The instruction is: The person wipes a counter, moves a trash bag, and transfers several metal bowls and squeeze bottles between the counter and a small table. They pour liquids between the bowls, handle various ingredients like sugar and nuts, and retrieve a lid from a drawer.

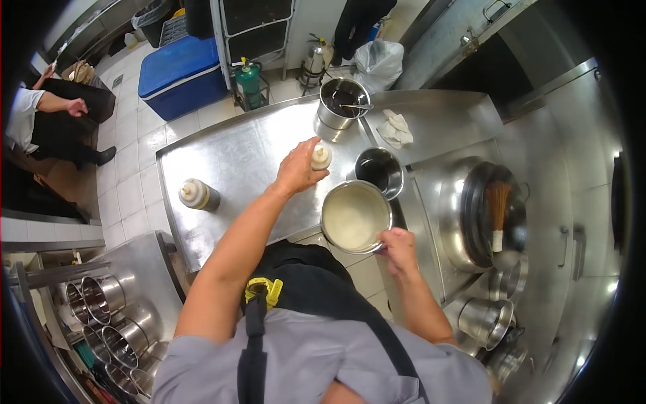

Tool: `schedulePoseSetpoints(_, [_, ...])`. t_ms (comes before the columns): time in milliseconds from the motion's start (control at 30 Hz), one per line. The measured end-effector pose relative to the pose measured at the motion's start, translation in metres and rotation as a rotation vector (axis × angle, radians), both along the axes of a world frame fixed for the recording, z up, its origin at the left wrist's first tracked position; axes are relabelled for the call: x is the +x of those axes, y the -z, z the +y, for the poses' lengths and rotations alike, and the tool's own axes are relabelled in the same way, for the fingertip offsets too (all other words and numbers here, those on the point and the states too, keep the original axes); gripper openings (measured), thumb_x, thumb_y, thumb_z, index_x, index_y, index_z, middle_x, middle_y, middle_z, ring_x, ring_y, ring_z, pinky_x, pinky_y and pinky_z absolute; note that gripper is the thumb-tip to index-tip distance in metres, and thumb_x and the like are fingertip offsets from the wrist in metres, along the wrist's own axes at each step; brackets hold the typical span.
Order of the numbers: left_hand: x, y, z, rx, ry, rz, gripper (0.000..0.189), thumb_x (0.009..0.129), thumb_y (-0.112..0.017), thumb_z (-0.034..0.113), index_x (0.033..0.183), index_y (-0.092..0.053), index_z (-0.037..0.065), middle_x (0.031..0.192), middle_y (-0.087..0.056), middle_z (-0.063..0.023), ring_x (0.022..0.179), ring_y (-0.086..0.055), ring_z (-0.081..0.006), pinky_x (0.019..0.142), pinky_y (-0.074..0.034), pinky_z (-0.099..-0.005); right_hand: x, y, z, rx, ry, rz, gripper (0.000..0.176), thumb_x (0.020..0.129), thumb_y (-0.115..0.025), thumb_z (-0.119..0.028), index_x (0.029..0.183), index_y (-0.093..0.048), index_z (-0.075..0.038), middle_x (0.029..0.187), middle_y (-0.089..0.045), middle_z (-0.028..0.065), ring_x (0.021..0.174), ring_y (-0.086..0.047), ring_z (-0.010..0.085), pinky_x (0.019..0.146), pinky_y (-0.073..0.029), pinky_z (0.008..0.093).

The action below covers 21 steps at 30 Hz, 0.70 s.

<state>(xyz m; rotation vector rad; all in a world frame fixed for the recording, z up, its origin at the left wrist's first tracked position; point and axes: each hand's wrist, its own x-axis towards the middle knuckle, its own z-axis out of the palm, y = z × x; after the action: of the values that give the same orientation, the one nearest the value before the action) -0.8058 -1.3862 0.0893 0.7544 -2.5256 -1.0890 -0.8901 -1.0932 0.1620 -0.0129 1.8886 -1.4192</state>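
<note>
My left hand [298, 170] is closed around a squeeze bottle [321, 157] with a pale nozzle cap, its thumb and fingers on either side. My right hand [399, 250] grips the near right rim of a round metal pot [356, 217] containing a creamy off-white liquid. Just beyond that pot is a metal container [380, 172] with something dark inside. Farther back stands another metal pot [342, 108] of dark liquid, with a utensil handle resting over its rim. A second squeeze bottle [199, 194], dark in its lower part, stands on the left side of the steel table [249, 151].
A crumpled white cloth [395, 129] lies at the back right. To the right, a brush [498, 209] rests on a large dark wok-like vessel [468, 215]. Several metal pots [104, 299] sit at lower left. Another person [47, 114] stands left, past a blue cooler [182, 74].
</note>
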Motion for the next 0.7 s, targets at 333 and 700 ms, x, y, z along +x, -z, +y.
schedulePoseSetpoints(333, [0.069, -0.004, 0.008, -0.044, -0.183, 0.073, 0.075, 0.071, -0.081, 0.031, 0.133, -0.047, 0.005, 0.130, -0.055, -0.0181, 0.119, -0.054, -0.0358, 0.099, -0.045, -0.0410, -0.046, -0.030, -0.068, -0.125, 0.033, 0.085, 0.014, 0.081, -0.066, -0.008, 0.070, -0.058, -0.004, 0.066, -0.059, 0.0042, 0.057, -0.058, 0.0146, 0.053, -0.052, 0.0303])
schedulePoseSetpoints(700, [0.125, -0.022, 0.030, -0.082, -0.292, 0.095, 0.078, 0.070, -0.082, 0.035, 0.133, -0.047, 0.006, 0.126, -0.057, -0.0158, 0.114, -0.057, -0.0344, 0.093, -0.050, -0.0425, -0.056, 0.075, -0.241, -0.262, 0.005, -0.019, 0.008, 0.077, -0.066, -0.005, 0.073, -0.058, -0.004, 0.065, -0.055, 0.0049, 0.053, -0.056, 0.0174, 0.049, -0.050, 0.0331])
